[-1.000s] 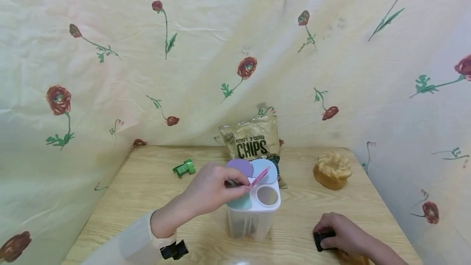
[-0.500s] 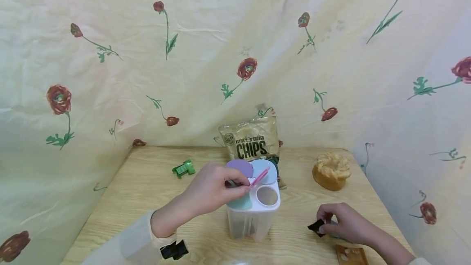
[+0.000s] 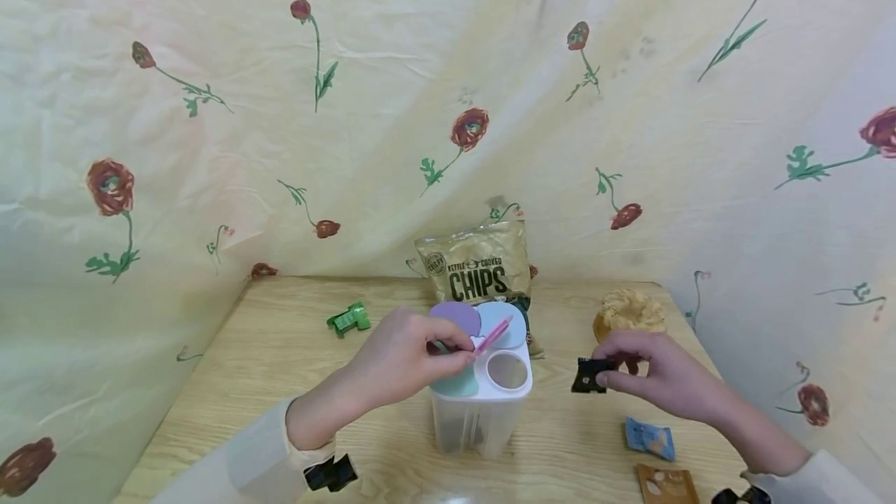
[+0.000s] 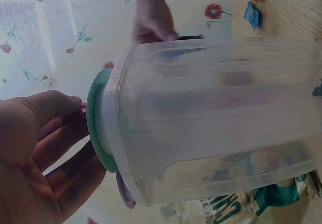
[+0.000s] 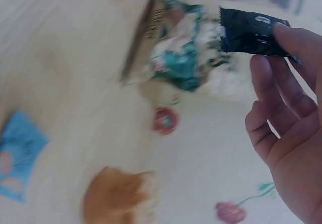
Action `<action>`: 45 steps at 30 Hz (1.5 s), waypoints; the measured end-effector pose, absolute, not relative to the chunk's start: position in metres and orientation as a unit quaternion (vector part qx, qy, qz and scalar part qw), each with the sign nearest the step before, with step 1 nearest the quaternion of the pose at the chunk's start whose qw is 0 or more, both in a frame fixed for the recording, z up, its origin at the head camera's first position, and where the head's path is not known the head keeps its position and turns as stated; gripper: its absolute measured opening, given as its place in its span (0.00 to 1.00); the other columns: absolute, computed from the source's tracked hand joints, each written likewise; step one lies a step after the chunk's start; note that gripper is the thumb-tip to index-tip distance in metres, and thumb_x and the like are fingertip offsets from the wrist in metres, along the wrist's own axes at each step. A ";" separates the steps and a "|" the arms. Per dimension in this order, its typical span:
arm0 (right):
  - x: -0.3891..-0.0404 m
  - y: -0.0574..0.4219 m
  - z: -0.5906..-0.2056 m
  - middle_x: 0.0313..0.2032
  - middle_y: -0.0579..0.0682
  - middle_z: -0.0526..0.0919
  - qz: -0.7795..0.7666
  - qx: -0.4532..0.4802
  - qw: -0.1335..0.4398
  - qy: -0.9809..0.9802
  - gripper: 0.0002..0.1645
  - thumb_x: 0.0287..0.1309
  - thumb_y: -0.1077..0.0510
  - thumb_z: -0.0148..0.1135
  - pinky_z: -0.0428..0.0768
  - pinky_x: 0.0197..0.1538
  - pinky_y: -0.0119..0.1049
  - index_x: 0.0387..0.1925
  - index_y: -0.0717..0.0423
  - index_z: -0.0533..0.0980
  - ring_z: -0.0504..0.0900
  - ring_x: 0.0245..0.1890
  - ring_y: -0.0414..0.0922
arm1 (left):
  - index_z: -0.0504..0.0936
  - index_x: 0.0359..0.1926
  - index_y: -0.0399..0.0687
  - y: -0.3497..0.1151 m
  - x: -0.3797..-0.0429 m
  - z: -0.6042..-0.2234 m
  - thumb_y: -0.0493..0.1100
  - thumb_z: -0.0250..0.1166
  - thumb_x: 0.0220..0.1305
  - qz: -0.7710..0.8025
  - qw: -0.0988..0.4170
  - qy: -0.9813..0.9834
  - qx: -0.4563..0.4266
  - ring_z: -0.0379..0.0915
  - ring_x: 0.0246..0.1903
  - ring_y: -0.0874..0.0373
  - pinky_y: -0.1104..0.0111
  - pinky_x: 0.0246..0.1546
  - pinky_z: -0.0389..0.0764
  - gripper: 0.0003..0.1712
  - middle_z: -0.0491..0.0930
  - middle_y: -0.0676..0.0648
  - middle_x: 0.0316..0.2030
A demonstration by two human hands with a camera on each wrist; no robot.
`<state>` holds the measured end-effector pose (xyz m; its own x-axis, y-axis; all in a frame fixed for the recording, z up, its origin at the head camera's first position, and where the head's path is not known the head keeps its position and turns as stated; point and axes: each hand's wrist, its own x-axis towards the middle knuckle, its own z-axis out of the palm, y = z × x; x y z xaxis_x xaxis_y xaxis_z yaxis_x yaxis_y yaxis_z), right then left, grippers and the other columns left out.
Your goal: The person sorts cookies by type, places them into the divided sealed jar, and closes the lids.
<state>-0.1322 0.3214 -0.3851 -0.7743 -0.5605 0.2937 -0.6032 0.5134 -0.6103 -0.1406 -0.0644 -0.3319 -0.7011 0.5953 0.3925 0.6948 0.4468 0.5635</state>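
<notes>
My left hand (image 3: 413, 356) reaches over a clear plastic storage container (image 3: 483, 430) and pinches the edge of its pink lid (image 3: 495, 334), tilted up beside an uncovered round opening (image 3: 508, 371). Purple, light blue and green lids cover the other openings; the hand partly hides the green lid (image 4: 95, 118). Right of the container my right hand (image 3: 661, 376) pinches a small black wrapped packet (image 5: 254, 31) between thumb and fingers, raised above the table.
A gold chips bag (image 3: 483, 263) stands behind the container. To the right lie a ring-shaped bread (image 3: 626, 309), a blue packet (image 3: 649, 438) and a brown packet (image 3: 666, 484). A green object (image 3: 348, 319) lies left on the wooden table (image 3: 280, 379).
My right hand has lifted the black packet and moved it up and away from me, uncovering the blue and brown packets. My left hand and the pink lid have stayed put.
</notes>
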 end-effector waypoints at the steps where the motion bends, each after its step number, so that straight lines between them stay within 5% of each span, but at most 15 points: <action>1: -0.132 0.318 -0.379 0.34 0.36 0.85 0.369 0.333 0.039 -0.867 0.14 0.60 0.65 0.71 0.76 0.29 0.31 0.41 0.42 0.83 0.80 0.29 0.35 | 0.91 0.35 0.54 -0.064 -0.141 -0.332 0.44 0.74 0.62 -0.362 0.070 -0.848 -0.381 0.76 0.28 0.75 0.78 0.29 0.77 0.02 0.89 0.59 0.31; 13: -0.128 0.278 -0.328 0.37 0.40 0.87 0.425 0.337 0.070 -0.837 0.19 0.57 0.71 0.71 0.83 0.37 0.34 0.42 0.44 0.83 0.84 0.33 0.40 | 0.91 0.34 0.53 -0.063 -0.143 -0.332 0.43 0.73 0.63 -0.367 0.070 -0.843 -0.388 0.78 0.29 0.74 0.79 0.29 0.77 0.02 0.89 0.58 0.30; 26: -0.135 0.238 -0.333 0.38 0.44 0.87 0.478 0.372 0.028 -0.795 0.16 0.60 0.70 0.70 0.86 0.40 0.37 0.41 0.46 0.83 0.86 0.36 0.43 | 0.91 0.34 0.52 -0.065 -0.143 -0.332 0.43 0.73 0.63 -0.366 0.075 -0.843 -0.387 0.78 0.28 0.74 0.79 0.29 0.77 0.02 0.89 0.57 0.30; 45: -0.142 0.222 -0.337 0.31 0.34 0.85 0.389 0.374 0.041 -0.841 0.10 0.58 0.58 0.76 0.74 0.35 0.33 0.33 0.36 0.85 0.79 0.30 0.37 | 0.91 0.34 0.53 -0.065 -0.141 -0.330 0.44 0.74 0.62 -0.366 0.073 -0.844 -0.386 0.75 0.26 0.75 0.78 0.26 0.75 0.02 0.89 0.58 0.30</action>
<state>-0.1425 0.2217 -0.3366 -0.7162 -0.5972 0.3611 -0.6616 0.4163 -0.6236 -0.1406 -0.0650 -0.3296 -0.6915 0.5977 0.4057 0.7046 0.4346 0.5609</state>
